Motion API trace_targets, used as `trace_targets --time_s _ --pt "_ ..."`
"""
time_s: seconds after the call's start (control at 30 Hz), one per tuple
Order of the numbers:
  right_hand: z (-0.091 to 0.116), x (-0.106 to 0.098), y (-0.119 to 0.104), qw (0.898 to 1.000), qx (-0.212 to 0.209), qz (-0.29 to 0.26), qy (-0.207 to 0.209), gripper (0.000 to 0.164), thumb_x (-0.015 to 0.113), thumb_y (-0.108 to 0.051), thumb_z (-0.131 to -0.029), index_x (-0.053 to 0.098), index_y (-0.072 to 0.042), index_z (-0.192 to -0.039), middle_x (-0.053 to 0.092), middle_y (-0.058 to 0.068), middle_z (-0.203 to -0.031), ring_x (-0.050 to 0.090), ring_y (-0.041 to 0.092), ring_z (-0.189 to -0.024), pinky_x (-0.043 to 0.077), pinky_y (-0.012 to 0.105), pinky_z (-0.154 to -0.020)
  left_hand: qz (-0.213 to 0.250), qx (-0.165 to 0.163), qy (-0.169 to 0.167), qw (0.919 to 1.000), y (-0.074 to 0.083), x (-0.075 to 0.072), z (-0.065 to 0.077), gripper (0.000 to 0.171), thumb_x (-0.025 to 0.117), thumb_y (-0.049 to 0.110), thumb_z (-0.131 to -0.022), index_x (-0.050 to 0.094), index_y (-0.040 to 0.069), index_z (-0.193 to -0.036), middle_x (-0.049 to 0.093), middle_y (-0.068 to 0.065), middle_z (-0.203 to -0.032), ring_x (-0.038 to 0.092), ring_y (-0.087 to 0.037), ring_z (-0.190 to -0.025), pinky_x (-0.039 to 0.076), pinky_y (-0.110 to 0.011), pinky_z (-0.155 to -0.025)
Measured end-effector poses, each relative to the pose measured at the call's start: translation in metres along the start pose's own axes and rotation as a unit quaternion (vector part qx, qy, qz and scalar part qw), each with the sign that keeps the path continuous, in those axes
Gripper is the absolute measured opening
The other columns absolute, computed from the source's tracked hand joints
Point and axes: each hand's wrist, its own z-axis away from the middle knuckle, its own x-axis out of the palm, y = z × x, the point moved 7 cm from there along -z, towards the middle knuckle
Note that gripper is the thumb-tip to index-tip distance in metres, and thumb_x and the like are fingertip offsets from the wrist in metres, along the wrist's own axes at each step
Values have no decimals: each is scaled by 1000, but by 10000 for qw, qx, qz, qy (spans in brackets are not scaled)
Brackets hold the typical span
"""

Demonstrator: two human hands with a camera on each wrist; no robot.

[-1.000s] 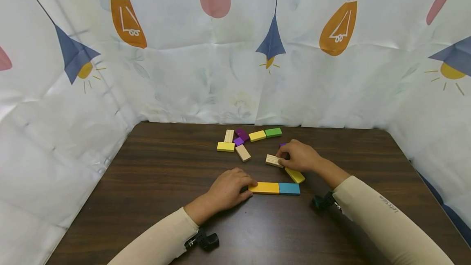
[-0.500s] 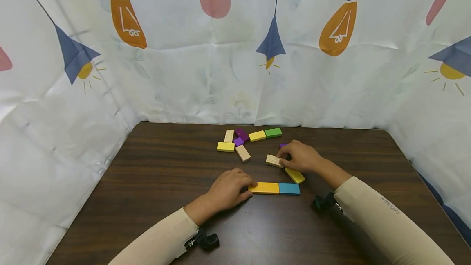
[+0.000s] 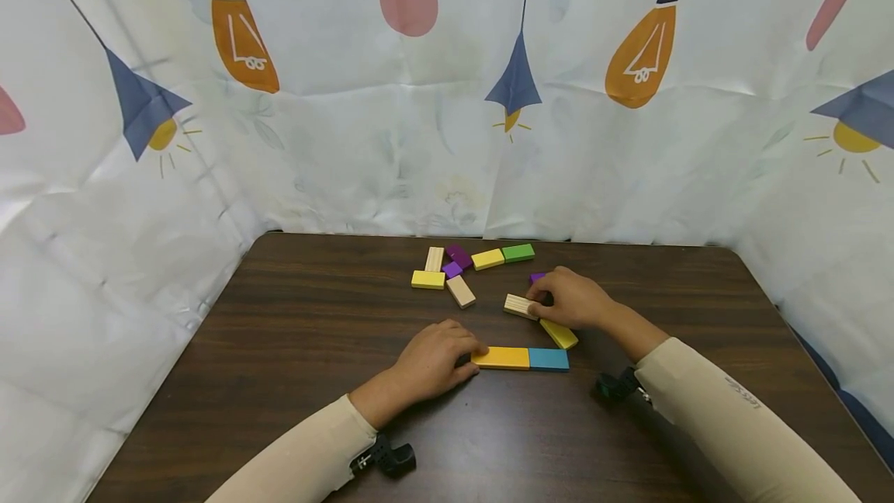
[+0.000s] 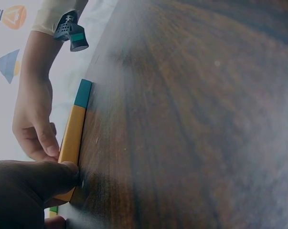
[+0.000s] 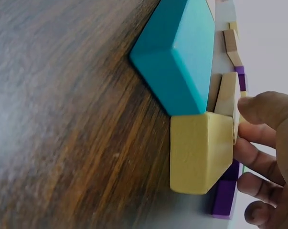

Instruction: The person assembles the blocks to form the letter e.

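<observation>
At the middle of the table, my left hand (image 3: 434, 361) pinches the left end of a long orange block (image 3: 506, 358) lying flat; in the left wrist view its thumb (image 4: 62, 176) presses the near side. A blue block (image 3: 549, 360) lies end to end with the orange one. Farther back, my right hand (image 3: 576, 299) holds the right end of a plain wooden block (image 3: 517, 305) between thumb and fingers. A yellow block (image 3: 559, 334) slants from that end toward the blue block. Behind the right fingers a purple block (image 3: 536, 277) is partly hidden.
Toward the back of the dark wooden table (image 3: 314, 317) lies a loose group: yellow blocks (image 3: 428, 279), a green block (image 3: 518, 253), purple blocks (image 3: 459, 256) and plain wooden blocks (image 3: 461, 291). A printed white curtain (image 3: 349, 161) stands close behind the table's far edge.
</observation>
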Motion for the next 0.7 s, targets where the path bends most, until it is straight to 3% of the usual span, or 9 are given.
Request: trace_targets --time_s 0.7 --pt "-2 3 -1 9999 94 84 -47 22 76 -35 -93 77 -19 -109 67 -11 -94 56 15 -92 52 36 -72 -31 -3 -21 10000 -2 1 1 22 77 27 -94 77 20 -115 73 8 -110 62 -16 -105 51 -37 -94"
